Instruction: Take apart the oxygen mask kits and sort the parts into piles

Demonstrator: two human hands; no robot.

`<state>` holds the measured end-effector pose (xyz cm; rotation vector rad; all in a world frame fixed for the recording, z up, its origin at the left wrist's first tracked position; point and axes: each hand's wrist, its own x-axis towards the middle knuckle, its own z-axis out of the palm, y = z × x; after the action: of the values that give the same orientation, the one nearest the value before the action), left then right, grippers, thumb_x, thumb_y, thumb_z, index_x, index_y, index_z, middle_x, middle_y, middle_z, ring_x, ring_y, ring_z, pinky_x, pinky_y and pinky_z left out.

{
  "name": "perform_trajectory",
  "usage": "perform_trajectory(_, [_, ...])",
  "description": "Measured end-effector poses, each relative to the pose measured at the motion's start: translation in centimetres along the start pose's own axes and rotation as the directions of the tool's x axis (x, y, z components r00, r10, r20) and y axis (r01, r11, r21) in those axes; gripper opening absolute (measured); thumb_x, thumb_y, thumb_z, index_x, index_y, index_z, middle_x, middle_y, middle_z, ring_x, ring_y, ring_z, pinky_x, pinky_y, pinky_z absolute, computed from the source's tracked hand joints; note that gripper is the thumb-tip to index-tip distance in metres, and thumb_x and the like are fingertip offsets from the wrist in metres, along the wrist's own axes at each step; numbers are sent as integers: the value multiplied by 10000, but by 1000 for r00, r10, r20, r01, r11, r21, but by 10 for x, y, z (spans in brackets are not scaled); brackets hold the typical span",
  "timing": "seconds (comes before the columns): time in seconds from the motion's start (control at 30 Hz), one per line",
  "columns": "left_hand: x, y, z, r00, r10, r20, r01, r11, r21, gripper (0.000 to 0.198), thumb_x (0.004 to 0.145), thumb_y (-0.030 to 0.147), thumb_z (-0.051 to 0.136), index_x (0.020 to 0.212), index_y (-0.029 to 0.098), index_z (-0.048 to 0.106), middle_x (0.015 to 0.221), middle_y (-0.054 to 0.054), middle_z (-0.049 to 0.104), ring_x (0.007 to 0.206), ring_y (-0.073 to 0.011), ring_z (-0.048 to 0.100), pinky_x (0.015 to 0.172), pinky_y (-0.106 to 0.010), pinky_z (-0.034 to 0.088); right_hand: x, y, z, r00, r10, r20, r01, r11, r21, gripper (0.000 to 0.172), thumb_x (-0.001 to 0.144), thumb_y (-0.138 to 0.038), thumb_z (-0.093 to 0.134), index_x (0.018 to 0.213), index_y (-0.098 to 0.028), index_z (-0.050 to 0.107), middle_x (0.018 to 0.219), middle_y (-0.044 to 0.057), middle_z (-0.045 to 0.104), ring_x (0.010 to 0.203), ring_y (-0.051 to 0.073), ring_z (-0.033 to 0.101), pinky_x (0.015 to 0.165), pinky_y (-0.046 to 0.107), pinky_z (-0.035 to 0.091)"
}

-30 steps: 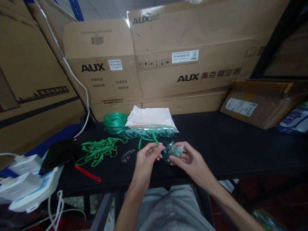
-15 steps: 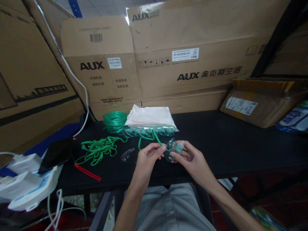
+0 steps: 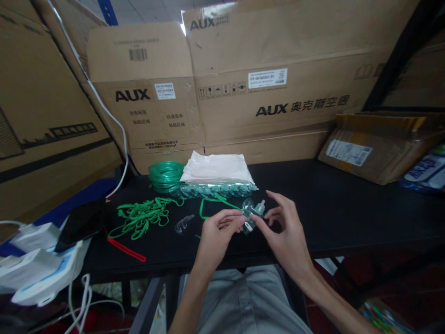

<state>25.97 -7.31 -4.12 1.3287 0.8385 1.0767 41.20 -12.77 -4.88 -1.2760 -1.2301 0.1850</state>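
A small clear-green oxygen mask with a pale nozzle is held up over the black table. My left hand pinches its left side between thumb and fingers. A green elastic strap runs from the mask back to the table, and its end at the mask is hidden by my fingers. My right hand is open at the mask's right side. Its thumb tip touches the mask while the other fingers are spread away. Behind the hands lies a row of similar masks.
A tangled green strap pile, coiled green tubing and clear thin pieces lie to the left. White plastic packaging is at the back. A phone rests near a power strip. Cardboard boxes border the table.
The mask has turned in my hands. My right fingers have come off it and spread, leaving the thumb touching. My left hand has shifted slightly right, from the strap onto the mask's side.
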Motion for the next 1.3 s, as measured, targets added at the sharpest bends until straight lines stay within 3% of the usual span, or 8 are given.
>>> perform_trajectory(0.07, [-1,0,1,1000,16,-7,-16,999,39,204,749,301,804,884,151,774,791,-59,765,701,-169,686,651,-241,543,-2,-3,0,983,-183,-4,180,968,-174,273,878,-266,697,1142,-218,647,1156,109,547,794,175,582,731,355,530])
perform_trajectory(0.13, [-2,0,2,999,44,-12,-43,996,84,179,770,292,782,886,155,774,792,-60,762,714,-176,694,633,-233,541,-3,-4,1,960,-274,60,281,929,-240,120,903,-211,658,1023,-211,670,1073,100,564,855,204,593,763,375,518])
perform_trajectory(0.43, [-9,0,7,977,210,-37,-190,937,293,105,817,278,728,853,193,777,759,-48,756,684,-185,696,608,-237,525,-6,2,5,924,-338,177,377,880,-290,94,972,-159,556,989,-220,626,957,68,620,897,222,600,807,386,468])
perform_trajectory(0.77, [-15,-1,7,934,348,-78,-259,812,524,152,890,328,665,833,208,739,741,-20,709,638,-143,637,537,-198,474,-9,-7,2,934,-280,222,332,908,-253,102,979,-140,514,969,-221,576,945,68,624,892,222,592,787,365,460])
perform_trajectory(1.03, [-15,-2,7,919,367,-141,-244,814,526,137,883,288,659,800,200,724,737,-22,706,642,-142,642,523,-189,451,-18,-12,-9,939,-248,240,296,936,-190,111,972,-136,518,935,-218,583,913,57,615,873,207,600,779,328,472])
perform_trajectory(1.3, [-14,-1,8,913,355,-201,-205,825,526,128,875,244,645,791,184,718,704,-1,680,626,-115,618,515,-166,430,-37,-11,-41,936,-209,283,278,933,-228,79,973,-168,547,937,-218,597,940,48,588,879,168,607,767,255,464])
